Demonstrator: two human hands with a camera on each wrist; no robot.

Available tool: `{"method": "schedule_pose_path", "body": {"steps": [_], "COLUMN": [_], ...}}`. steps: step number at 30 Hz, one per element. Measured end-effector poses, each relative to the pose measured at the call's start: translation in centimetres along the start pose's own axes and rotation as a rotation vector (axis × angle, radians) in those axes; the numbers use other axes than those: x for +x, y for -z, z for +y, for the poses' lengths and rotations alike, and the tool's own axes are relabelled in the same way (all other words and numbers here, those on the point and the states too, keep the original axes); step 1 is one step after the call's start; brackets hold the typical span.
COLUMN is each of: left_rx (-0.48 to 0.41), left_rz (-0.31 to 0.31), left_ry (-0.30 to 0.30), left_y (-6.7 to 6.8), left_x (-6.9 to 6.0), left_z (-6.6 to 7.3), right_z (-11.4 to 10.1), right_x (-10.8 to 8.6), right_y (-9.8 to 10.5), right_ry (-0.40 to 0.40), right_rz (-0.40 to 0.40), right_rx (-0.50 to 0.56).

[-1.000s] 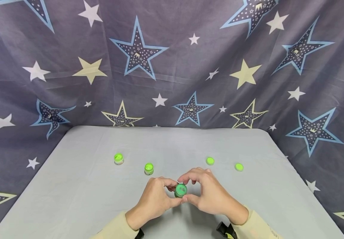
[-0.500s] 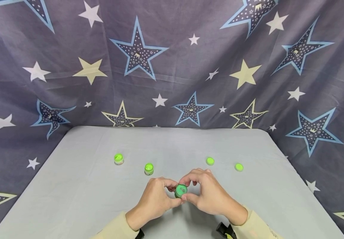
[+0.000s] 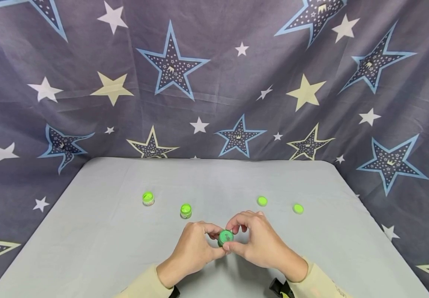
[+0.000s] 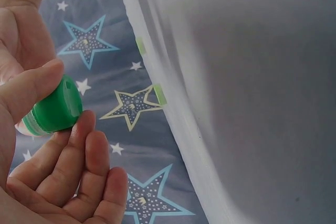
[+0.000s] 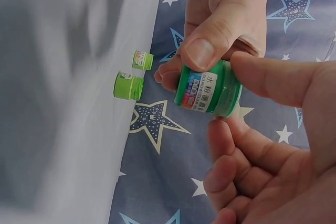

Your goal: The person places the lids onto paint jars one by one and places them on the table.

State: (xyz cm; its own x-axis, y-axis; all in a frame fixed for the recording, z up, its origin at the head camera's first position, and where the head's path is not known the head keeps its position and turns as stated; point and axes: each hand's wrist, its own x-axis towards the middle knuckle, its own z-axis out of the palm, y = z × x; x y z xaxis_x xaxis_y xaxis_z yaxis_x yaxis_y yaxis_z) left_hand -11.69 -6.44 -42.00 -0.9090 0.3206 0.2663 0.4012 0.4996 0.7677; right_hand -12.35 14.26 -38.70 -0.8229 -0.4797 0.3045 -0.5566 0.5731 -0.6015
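A small green paint jar [image 3: 225, 237] with a printed label [image 5: 200, 92] is held just above the front middle of the table. My left hand [image 3: 194, 246] grips the jar's body between thumb and fingers. On the other side, my right hand [image 3: 259, 242] pinches the translucent green lid [image 5: 229, 88] with its thumb and fingertips. In the left wrist view the green base of the jar [image 4: 63, 107] shows between the left thumb and fingers.
Two lime-green jars without lids, one farther left [image 3: 148, 198] and one nearer [image 3: 186, 211], stand on the grey-covered table [image 3: 87, 231]. Two lime lids [image 3: 262, 201] [image 3: 298, 208] lie at the right. A star-patterned cloth [image 3: 214, 103] hangs behind.
The right fingertips have shifted slightly round the lid, the forefinger to the right and the thumb to the left. My left hand and the jar stay nearly in place.
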Motion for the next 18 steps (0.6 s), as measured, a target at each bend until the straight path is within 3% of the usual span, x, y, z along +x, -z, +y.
{"method": "schedule_pose_path", "body": {"steps": [12, 18], "left_rx": [-0.02, -0.016], "left_rz": [0.004, -0.003], "left_ry": [0.007, 0.006], "left_y": [-0.06, 0.02], "left_x": [-0.01, 0.0], "left_z": [-0.02, -0.09], "right_z": [-0.01, 0.07], "right_x": [-0.01, -0.02], "right_y": [-0.44, -0.43], "right_ry": [-0.014, 0.017], "right_rz": [0.061, 0.058], "right_rx": [-0.049, -0.043]}}
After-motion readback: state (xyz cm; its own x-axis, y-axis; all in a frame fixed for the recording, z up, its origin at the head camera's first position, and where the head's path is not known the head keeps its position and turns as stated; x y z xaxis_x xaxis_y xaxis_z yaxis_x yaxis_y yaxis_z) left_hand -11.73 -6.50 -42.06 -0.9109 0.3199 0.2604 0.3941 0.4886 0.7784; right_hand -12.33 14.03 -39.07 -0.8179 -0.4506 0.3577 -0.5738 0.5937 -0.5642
